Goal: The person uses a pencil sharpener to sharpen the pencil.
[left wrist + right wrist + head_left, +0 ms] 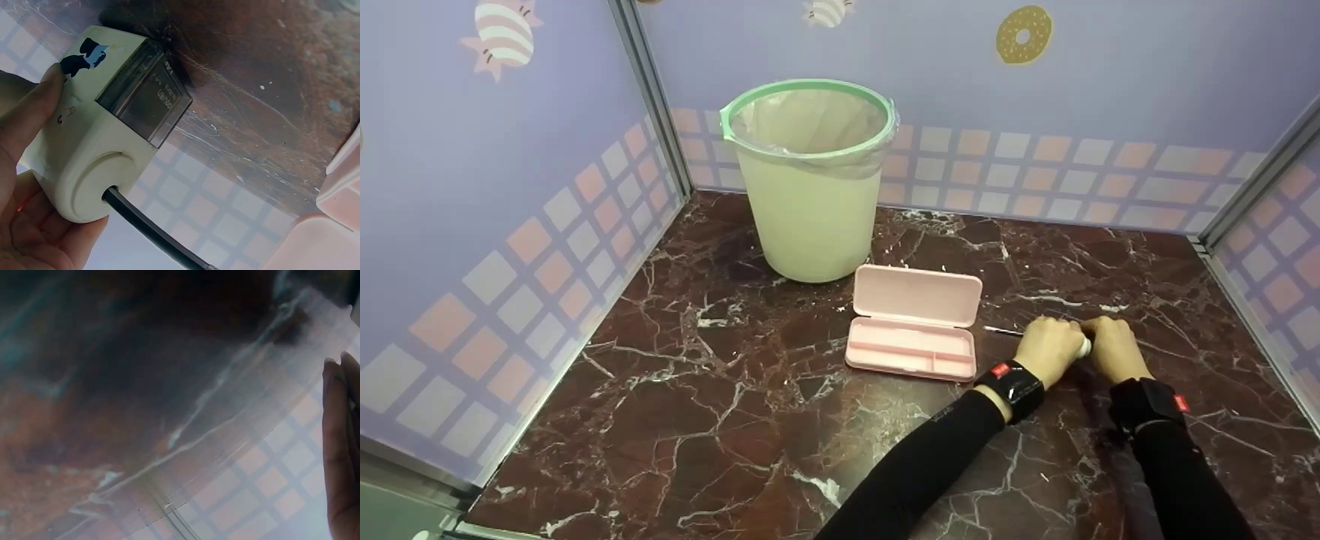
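My left hand (1048, 346) grips a white pencil sharpener (79, 135) with penguin stickers and a clear dark shavings drawer (149, 98). A dark pencil (154, 228) sticks out of the round hole in its front; in the head view the pencil (1005, 331) points left, toward the pencil case. Only a white bit of the sharpener (1084, 348) shows there between the hands. My right hand (1114, 349) is close against the sharpener's far side. In the right wrist view its fingers (337, 444) show at the right edge; whatever they touch is hidden.
A pink pencil case (919, 296) lies with its lid up, left of the hands. Behind it stands a pale green bin (817, 214) with a green rim and plastic liner. Patterned panels (1110, 90) border the dark marbled tabletop (720, 450). Small white specks are scattered about.
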Demonstrator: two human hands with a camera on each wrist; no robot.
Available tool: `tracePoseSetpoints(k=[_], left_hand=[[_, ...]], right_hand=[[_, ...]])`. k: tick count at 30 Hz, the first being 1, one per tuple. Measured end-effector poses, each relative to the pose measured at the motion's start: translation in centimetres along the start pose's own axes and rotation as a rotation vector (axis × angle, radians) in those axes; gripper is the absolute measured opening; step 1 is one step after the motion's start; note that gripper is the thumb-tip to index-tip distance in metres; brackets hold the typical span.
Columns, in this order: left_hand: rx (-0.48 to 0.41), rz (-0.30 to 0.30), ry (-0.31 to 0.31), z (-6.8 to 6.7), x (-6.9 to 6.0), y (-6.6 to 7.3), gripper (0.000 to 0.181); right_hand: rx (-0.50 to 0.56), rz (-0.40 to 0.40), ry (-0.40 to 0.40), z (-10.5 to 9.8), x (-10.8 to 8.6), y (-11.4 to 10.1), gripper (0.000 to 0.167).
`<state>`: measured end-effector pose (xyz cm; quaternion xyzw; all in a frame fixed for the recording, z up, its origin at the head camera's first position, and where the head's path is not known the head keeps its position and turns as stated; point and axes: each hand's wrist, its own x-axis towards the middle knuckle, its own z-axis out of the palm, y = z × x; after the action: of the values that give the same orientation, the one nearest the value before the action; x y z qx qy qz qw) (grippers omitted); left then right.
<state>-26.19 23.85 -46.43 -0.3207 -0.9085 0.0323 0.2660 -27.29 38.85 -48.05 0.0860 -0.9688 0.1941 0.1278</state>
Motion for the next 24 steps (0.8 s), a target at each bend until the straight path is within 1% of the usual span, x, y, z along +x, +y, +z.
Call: tracePoseSetpoints(k=[3, 7, 8, 12, 16, 24], left_hand=[[-0.003, 0.003, -0.028, -0.1, 0.2, 0.1, 0.016], [-0.011, -0.018, -0.073, -0.2, 0.4, 0.3, 0.016], [-0.012, -0.025, -0.084, -0.3, 0.5, 0.4, 0.016], [-0.014, -0.046, -0.117, -0.3, 0.6, 0.6, 0.015], [-0.010, -0.062, -0.134, -0.3, 0.6, 0.7, 0.013], [-0.015, -0.069, -0.136, -0.3, 0.6, 1.0, 0.010]], right_hand=[[-0.004, -0.007, -0.025, 0.0, -0.2, 0.1, 0.019], [0.006, -0.013, -0.055, -0.1, -0.7, 0.1, 0.008], [0.009, -0.011, -0.067, -0.2, -0.8, 0.0, 0.008], [0.017, -0.016, -0.091, -0.2, -1.8, -0.1, 0.020], [0.032, -0.029, -0.092, -0.3, -2.7, -0.3, 0.021], [0.059, -0.029, -0.111, -0.8, -3.8, -0.8, 0.015]])
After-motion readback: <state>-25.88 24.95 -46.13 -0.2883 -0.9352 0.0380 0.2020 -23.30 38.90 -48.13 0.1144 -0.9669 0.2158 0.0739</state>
